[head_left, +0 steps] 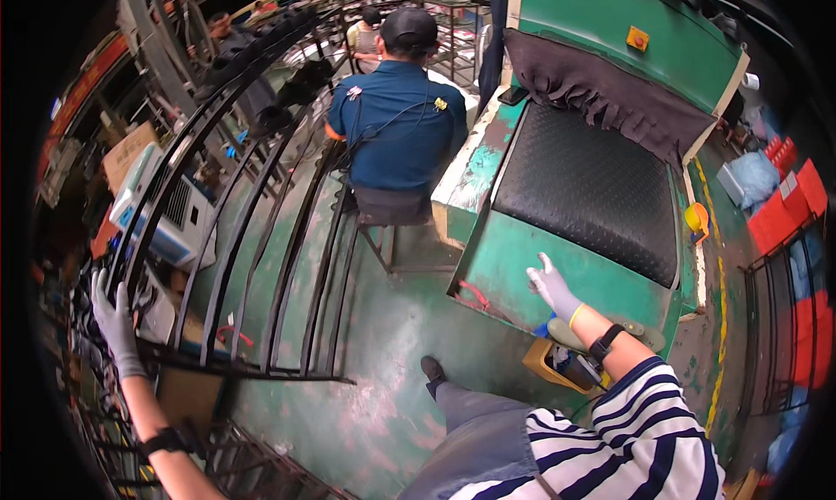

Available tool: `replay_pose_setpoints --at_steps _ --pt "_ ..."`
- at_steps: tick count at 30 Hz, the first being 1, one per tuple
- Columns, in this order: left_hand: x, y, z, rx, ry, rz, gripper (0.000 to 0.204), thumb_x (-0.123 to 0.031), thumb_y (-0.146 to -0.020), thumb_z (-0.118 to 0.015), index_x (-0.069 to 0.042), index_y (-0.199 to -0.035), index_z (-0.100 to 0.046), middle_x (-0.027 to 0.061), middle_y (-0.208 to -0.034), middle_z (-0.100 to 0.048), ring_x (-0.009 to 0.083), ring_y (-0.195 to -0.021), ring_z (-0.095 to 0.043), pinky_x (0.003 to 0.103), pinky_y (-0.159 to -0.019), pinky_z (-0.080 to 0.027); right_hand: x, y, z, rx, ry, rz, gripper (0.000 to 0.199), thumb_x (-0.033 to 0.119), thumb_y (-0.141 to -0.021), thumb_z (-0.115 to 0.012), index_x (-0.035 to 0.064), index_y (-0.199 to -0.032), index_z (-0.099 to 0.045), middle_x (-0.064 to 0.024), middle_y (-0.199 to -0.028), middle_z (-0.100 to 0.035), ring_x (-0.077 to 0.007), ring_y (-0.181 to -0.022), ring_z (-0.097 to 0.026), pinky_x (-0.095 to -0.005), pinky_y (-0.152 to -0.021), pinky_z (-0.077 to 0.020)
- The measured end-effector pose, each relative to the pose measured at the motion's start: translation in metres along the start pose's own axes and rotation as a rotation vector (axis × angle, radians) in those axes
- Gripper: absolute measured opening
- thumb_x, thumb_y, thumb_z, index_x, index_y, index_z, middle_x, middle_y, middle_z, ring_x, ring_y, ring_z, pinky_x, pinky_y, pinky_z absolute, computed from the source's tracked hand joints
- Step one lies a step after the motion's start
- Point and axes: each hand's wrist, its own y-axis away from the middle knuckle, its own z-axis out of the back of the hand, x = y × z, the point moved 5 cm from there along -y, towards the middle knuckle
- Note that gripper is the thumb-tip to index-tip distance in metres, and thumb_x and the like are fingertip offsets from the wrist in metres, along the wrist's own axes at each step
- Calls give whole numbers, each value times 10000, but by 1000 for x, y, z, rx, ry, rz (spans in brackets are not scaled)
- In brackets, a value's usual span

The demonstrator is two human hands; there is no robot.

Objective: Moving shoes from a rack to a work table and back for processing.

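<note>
My left hand (115, 326), in a thin grey glove, is at the near left end of a black metal rack (228, 269). Its fingers stretch upward beside the bars; whether they touch the metal I cannot tell. My right hand (552, 288), in the same kind of glove, is over the green ledge (514, 252) of a machine, fingers apart and holding nothing. Beyond it lies a black textured conveyor belt (592, 187), which runs under a dark fringed curtain (601, 87). Below my right wrist are rounded olive-green pieces (566, 335) and a yellow bin (544, 361).
A person in a dark blue shirt (401, 130) sits on a stool (392, 248) ahead, back to me. At left stands a white-and-grey appliance (170, 208). Red crates (788, 208) stand at right behind a yellow floor line (718, 326). A yellow tape roll (695, 217) hangs on the machine.
</note>
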Motion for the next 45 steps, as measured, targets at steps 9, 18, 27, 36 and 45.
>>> replay_pose_setpoints --at_steps 9,18,27,36,45 --pt "82 -81 -213 601 639 542 716 -17 -861 -707 -28 -1510 -404 82 -1252 -618 153 -1033 -621 277 -905 -510 48 -182 -90 -481 619 241 720 334 -960 -609 8 -1522 -300 -282 -1470 -436 -438 -1357 -430 -489 -1136 -355" --pt "19 -156 -264 949 635 564 400 -53 -798 -716 -5 -1191 -661 -3 -952 -677 123 -830 -609 274 -808 -490 55 -263 -142 -726 874 -128 889 485 -910 -609 8 -1563 -239 -174 -1621 -271 -359 -1398 -404 -482 -1109 -386" --pt "2 -185 -298 954 668 585 375 -97 -807 -753 18 -1156 -679 33 -996 -702 138 -870 -633 291 -838 -503 64 -262 -145 -761 1078 -224 819 509 -950 -525 -4 -1549 -304 -196 -1612 -303 -312 -1412 -405 -465 -1152 -324" --pt "-2 -185 -296 922 728 586 348 -140 -805 -759 18 -1110 -699 12 -950 -688 115 -830 -608 276 -799 -493 74 -259 -156 -723 1233 -129 734 505 -982 -461 32 -1535 -368 -136 -1634 -297 -288 -1515 -253 -497 -1206 -217" --pt "-6 -184 -294 911 745 584 337 -208 -801 -778 -4 -1061 -711 1 -901 -664 121 -782 -582 281 -747 -473 79 -255 -158 -705 1222 -115 721 526 -988 -436 42 -1521 -394 -133 -1633 -304 -300 -1517 -245 -513 -1202 -213"
